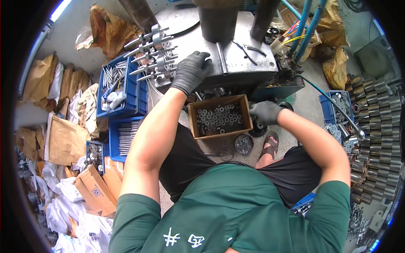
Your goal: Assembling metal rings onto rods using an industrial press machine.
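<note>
My left hand [190, 72], in a dark grey glove, lies at the front edge of the press's metal table [263, 63]. Its fingers are bent but apart, and I see nothing in them. Just left of it is a rack of metal shafts [158, 57] with round collars. My right hand [266, 112], gloved alike, is closed at the right wall of an open cardboard box [195, 122]. Whatever its fingers hold, if anything, is hidden. Inside the box are many small ring-shaped metal parts [217, 116]. A short metal rod [221, 59] and pliers [249, 50] lie on the table.
The press column [218, 21] rises behind the table. Blue bins [100, 103] of metal rods stand at left, beside wrapped packages [65, 139]. A round container of small parts [244, 144] sits on the floor. Stacked metal cylinders [377, 126] and a blue bin [327, 107] line the right.
</note>
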`<action>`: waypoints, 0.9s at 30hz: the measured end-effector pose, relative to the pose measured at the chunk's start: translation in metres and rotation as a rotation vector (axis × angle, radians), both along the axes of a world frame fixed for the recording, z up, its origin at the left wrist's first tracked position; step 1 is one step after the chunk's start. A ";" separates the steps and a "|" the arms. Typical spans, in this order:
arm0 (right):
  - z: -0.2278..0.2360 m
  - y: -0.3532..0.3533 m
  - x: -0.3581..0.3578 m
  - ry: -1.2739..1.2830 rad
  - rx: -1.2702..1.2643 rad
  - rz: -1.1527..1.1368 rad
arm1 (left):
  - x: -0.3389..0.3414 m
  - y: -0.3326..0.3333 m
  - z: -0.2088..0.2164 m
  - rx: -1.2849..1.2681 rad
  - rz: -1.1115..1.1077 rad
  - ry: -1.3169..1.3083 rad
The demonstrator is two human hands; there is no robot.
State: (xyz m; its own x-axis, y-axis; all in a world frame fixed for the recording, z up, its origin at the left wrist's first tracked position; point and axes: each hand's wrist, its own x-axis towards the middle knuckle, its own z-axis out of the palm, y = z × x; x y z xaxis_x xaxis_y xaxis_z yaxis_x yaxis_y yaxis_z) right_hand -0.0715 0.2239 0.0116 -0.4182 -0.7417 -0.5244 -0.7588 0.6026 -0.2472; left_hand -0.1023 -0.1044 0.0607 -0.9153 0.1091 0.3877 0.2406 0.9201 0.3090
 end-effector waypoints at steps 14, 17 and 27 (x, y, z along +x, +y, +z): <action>-0.292 -0.165 -0.004 0.102 -0.272 0.004 | -0.009 0.002 -0.007 0.099 0.050 -0.009; -0.304 -0.192 0.003 0.156 -0.469 0.087 | -0.012 0.001 -0.010 0.091 0.038 -0.003; -0.314 -0.225 0.024 0.119 -0.285 -0.079 | -0.013 0.001 -0.009 0.132 0.026 -0.022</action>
